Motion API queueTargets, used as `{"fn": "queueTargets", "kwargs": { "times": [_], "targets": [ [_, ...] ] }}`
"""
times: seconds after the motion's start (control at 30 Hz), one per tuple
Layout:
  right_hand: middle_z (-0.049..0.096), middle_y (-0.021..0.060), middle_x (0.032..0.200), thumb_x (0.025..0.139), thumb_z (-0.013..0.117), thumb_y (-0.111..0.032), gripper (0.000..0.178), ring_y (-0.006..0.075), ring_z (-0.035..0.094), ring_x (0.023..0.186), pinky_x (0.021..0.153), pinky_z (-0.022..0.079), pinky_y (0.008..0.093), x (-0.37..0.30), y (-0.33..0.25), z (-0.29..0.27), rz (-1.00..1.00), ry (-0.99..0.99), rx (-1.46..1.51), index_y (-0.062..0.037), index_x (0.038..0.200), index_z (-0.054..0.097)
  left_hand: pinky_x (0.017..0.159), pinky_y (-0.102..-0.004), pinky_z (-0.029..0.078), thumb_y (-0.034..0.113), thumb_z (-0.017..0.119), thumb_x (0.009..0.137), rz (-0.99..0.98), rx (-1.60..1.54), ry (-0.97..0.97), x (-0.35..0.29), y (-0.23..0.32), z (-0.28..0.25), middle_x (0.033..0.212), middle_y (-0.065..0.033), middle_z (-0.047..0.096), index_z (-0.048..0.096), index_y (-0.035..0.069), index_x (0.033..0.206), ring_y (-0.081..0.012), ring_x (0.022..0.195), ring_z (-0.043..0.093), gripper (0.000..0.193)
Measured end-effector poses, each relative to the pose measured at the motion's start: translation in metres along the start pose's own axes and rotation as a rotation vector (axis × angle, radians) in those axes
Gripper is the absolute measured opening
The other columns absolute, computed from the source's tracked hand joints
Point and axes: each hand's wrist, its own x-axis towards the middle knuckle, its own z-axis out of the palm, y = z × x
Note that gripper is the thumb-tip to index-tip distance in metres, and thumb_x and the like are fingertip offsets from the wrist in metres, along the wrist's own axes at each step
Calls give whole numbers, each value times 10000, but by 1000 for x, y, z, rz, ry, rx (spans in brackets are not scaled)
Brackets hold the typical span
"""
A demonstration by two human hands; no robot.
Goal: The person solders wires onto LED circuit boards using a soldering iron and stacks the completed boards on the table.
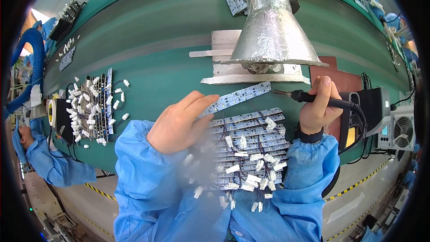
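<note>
1 circuit strip (245,95) in left grip (177,122), narrow | 1 soldering iron (301,96) in right grip (318,107), narrow | tip (281,92) near strip

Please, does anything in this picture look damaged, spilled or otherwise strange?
Two things stand out. A grey blur veils the left ends of the near boards, below the left hand; whether smoke or a lens smudge, I cannot tell. The silver cone looks wrinkled, with dark patches along its lower rim.
</note>
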Motion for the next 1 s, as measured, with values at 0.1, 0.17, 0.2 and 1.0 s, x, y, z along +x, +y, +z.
{"fn": "queueTargets", "kwargs": {
  "times": [0.1,0.17,0.2,1.0],
  "targets": [
    [490,47,568,958,523,-153,403,102,434,578,569,346,260,0,-1,1,9,3,13,32,601,489,660,-356,486,-35,663,809,-7,-3,-8,1,1,0,928,-161,586,592,-5,1183,-314,774,589,382],
    [491,48,567,959,521,-153,407,103,438,579,572,350,260,1,-1,1,3,-4,13,34,600,488,662,-356,485,-35,662,810,-16,-1,-10,0,1,-1,926,-160,585,592,-6,1183,-313,773,588,381],
    [493,49,567,960,520,-153,410,104,442,581,574,354,261,1,0,1,-4,-13,13,37,598,486,663,-357,485,-34,662,810,-15,-4,-11,0,0,0,927,-160,586,592,-7,1183,-314,774,588,381],
    [465,28,584,960,511,-136,389,96,425,570,551,360,248,15,9,-9,2,167,81,5,599,477,681,-361,486,-19,662,811,-24,-7,-12,1,1,-5,922,-169,595,599,-16,1171,-328,784,598,365]
  ]
}}
